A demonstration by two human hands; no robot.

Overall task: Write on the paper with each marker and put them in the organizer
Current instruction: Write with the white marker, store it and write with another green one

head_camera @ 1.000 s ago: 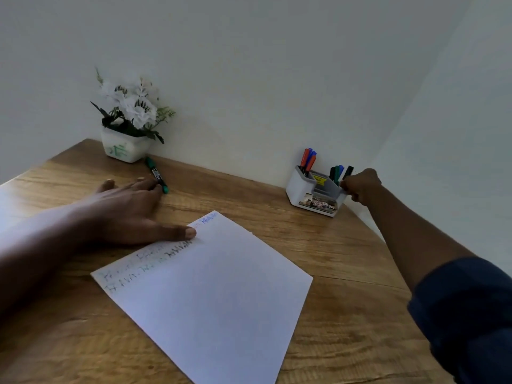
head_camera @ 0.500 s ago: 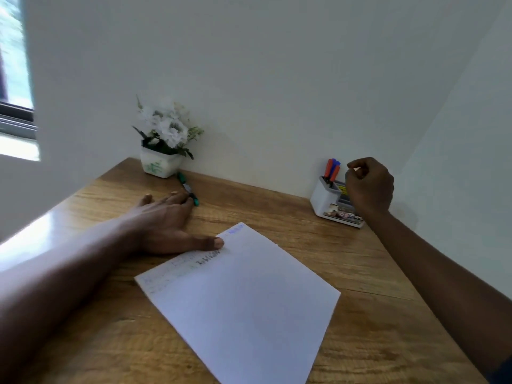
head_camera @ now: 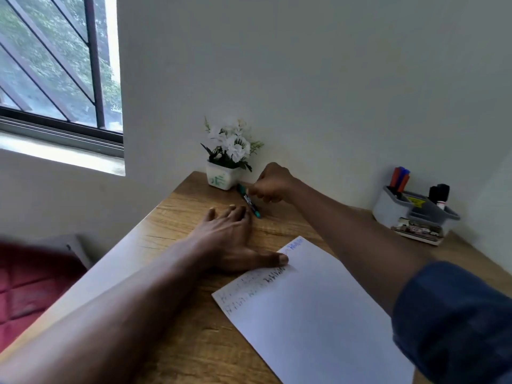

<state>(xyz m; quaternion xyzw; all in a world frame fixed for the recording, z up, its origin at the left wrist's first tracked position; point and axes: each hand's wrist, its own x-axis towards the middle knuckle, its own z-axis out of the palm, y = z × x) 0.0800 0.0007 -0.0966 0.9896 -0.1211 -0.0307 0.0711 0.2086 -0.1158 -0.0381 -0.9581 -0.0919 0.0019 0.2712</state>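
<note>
Several markers stand in the organizer (head_camera: 388, 210) at the far right, and lines of writing cross the paper (head_camera: 318, 322). By my judgement one green marker (head_camera: 254, 207) is left, lying by the flower pot (head_camera: 221, 180). Your right hand (head_camera: 273, 184) curls at its far end; I cannot tell whether it pinches the marker. Your left hand (head_camera: 230, 239) lies flat, thumb on the paper's edge.

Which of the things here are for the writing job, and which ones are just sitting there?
For the job:
green marker lying on the table
paper
organizer
markers standing in it

Just sitting there:
flower pot
window
red cushion
</note>
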